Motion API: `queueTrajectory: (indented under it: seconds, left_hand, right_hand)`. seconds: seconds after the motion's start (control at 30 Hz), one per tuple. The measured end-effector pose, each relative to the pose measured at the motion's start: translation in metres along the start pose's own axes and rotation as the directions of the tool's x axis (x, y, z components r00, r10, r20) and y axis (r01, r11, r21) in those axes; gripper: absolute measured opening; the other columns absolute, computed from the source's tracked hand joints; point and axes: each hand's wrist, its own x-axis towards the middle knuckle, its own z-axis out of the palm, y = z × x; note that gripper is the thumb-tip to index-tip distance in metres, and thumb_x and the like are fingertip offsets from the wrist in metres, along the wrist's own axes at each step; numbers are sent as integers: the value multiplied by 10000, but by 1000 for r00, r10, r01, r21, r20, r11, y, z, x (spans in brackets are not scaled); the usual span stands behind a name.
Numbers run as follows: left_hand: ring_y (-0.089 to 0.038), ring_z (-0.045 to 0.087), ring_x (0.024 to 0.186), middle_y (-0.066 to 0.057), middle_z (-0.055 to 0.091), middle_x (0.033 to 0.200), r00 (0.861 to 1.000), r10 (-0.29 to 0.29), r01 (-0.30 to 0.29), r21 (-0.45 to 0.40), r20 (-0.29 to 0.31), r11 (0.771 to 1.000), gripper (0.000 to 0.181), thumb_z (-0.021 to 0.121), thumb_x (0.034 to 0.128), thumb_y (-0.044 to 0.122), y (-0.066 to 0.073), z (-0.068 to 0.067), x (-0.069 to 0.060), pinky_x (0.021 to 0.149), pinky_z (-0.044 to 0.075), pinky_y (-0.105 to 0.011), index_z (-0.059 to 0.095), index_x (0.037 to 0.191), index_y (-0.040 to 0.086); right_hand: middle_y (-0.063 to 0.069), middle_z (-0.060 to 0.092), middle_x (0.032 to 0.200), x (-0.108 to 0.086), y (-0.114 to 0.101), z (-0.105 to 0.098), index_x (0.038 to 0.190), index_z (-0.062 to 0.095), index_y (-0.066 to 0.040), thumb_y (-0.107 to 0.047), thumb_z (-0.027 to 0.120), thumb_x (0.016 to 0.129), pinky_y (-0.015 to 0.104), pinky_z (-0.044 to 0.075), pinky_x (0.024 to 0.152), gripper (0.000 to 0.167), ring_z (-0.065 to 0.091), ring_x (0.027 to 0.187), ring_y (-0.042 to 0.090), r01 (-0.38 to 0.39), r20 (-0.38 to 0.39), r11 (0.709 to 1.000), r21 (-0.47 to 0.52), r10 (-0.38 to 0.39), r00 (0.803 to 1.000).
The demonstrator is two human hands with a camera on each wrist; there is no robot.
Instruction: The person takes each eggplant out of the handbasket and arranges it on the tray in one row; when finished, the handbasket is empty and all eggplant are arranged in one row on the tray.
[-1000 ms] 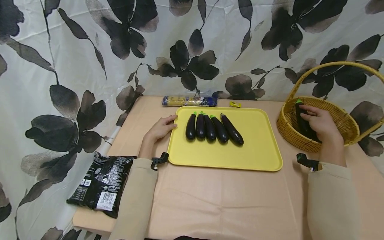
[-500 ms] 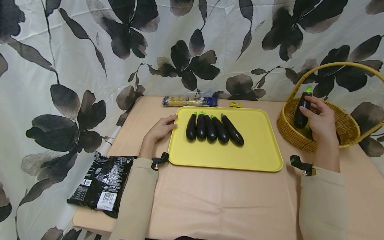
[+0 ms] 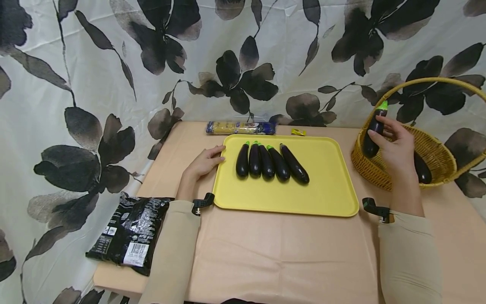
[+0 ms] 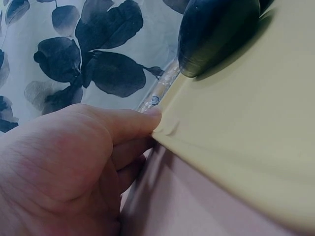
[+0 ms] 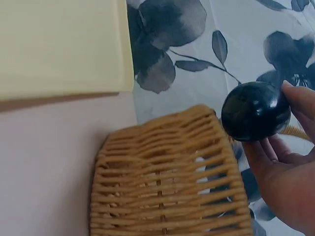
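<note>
Currently, the right hand (image 3: pixel 398 145) pinches an eggplant (image 3: pixel 373 134) between thumb and fingers, holding it tilted above the left part of the wicker basket (image 3: pixel 370 172), green stem end up and blunt end down. A second eggplant (image 3: pixel 422 168) lies inside the basket, beside the right wrist. The left hand (image 3: pixel 203 164) pinches the left edge of the yellow tray (image 3: pixel 322 192), its thumb on the rim and its other fingers partly hidden. Five more eggplants (image 3: pixel 267 162) lie side by side on the left half of the tray, stems pointing away from the person; the rightmost one slants most. Behind the tray, a long blue-and-yellow packet (image 3: pixel 240 128) and a small yellow packet (image 3: pixel 298 132) rest on the table (image 3: pixel 284 257). A black bag (image 3: pixel 130 232) lies by the left sleeve (image 3: pixel 172 253).
</note>
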Motion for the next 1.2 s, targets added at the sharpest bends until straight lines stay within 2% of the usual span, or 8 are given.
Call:
queueTrajectory:
  seconds: [0.17, 0.27, 0.47, 0.67, 0.77, 1.0, 1.1, 1.2]
  left_hand:
    - [-200, 189, 1617, -25, 337, 1698, 1000, 8, -8, 0, -3, 1000, 551, 574, 1081, 263, 1, 1, 0, 1343, -68, -426, 433, 1601, 149]
    - [-213, 200, 1615, -49, 347, 1693, 1000, 22, -22, 6, -7, 1000, 551, 578, 1079, 250, 2, 1, -1, 1342, -75, -409, 437, 1597, 127]
    - [-225, 204, 1614, -70, 347, 1691, 999, 33, -33, 10, -2, 999, 551, 574, 1080, 234, 3, 0, -1, 1341, -80, -396, 430, 1597, 109]
    - [-227, 200, 1616, -64, 348, 1692, 1000, 29, -29, 2, -7, 1000, 550, 578, 1078, 237, 2, 1, -1, 1343, -74, -411, 435, 1596, 118]
    - [-227, 193, 1617, -59, 343, 1694, 1000, 26, -26, -5, -7, 1000, 547, 578, 1079, 243, 1, 1, -1, 1343, -70, -419, 440, 1595, 128]
    - [-212, 186, 1618, -44, 343, 1694, 1000, 12, -13, -16, -8, 1000, 544, 577, 1080, 251, 2, 1, -3, 1341, -81, -404, 441, 1596, 144]
    - [-211, 178, 1620, -38, 335, 1698, 1000, 10, -10, -11, -8, 1000, 549, 574, 1082, 252, 3, 1, -2, 1342, -77, -417, 432, 1602, 147]
    - [-206, 174, 1620, -31, 328, 1701, 1000, 3, -3, -15, -9, 1000, 553, 576, 1081, 258, 2, 1, -1, 1344, -64, -431, 429, 1604, 155]
  right_hand:
    - [-146, 569, 1337, 0, -2, 10, 1500, 582, -286, -234, 679, 1017, 5, 508, 768, 495, 499, 1134, 19, 71, 15, 997, -18, -71, 997]
    - [-64, 554, 1417, 0, -3, 19, 1514, 565, -301, -257, 673, 1022, 7, 500, 781, 506, 495, 1152, 30, 90, 45, 995, -44, -88, 995]
    - [83, 448, 1580, 0, -4, 37, 1559, 505, -315, -274, 686, 1016, 16, 469, 826, 574, 480, 1221, 81, 109, 147, 992, -67, -99, 984]
    - [136, 472, 1535, 0, -4, 47, 1562, 504, -296, -291, 678, 1021, 33, 489, 799, 568, 505, 1193, 96, 122, 205, 992, -39, -112, 972]
    - [169, 483, 1543, -2, -7, 50, 1575, 478, -327, -350, 655, 1029, 30, 492, 797, 574, 540, 1255, 170, 115, 246, 991, -64, -95, 965]
    - [184, 442, 1602, -8, -11, 56, 1595, 423, -373, -409, 612, 1043, 39, 479, 817, 585, 530, 1378, 340, 78, 359, 993, -92, -40, 932]
    - [205, 456, 1588, -8, -10, 60, 1603, 421, -340, -379, 607, 1053, 55, 491, 822, 582, 562, 1347, 282, 79, 415, 994, -80, -39, 909]
    - [234, 499, 1539, -8, -10, 65, 1605, 428, -302, -337, 608, 1061, 102, 507, 780, 574, 609, 1201, 146, 82, 477, 994, -75, -37, 878]
